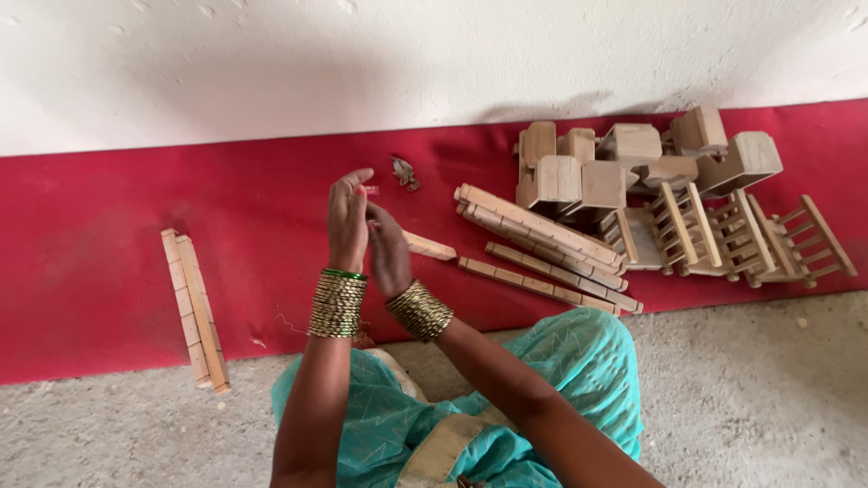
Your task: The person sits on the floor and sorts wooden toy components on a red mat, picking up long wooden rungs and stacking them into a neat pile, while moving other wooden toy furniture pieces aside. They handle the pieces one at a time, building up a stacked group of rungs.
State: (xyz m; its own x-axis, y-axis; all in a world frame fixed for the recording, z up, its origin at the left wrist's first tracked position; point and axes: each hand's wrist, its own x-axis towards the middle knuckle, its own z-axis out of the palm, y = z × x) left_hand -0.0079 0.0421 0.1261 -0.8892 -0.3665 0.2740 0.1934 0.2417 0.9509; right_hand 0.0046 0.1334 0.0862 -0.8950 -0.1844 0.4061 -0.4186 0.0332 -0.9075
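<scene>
Head view: we have both hands raised together over the red cloth [108, 298]. Left hand [347, 221] pinches a small red bit [371, 191] at its fingertips; right hand [389, 255] sits against it, fingers curled, and we can't tell whether it grips anything. A notched wooden strip [429, 245] lies on the cloth just behind the hands at 3 o'clock; contact unclear.

Progress, as we judge it: finished-looking pieces are stacked at 2 o'clock, wooden blocks [579, 176] and small ladder-like racks [723, 237]. Loose strips [542, 248] at 3 o'clock and a pair of strips [196, 310] at 9 o'clock look unassembled, so a fair share remains. Small dark object [403, 172] at 12 o'clock, kind unclear.
</scene>
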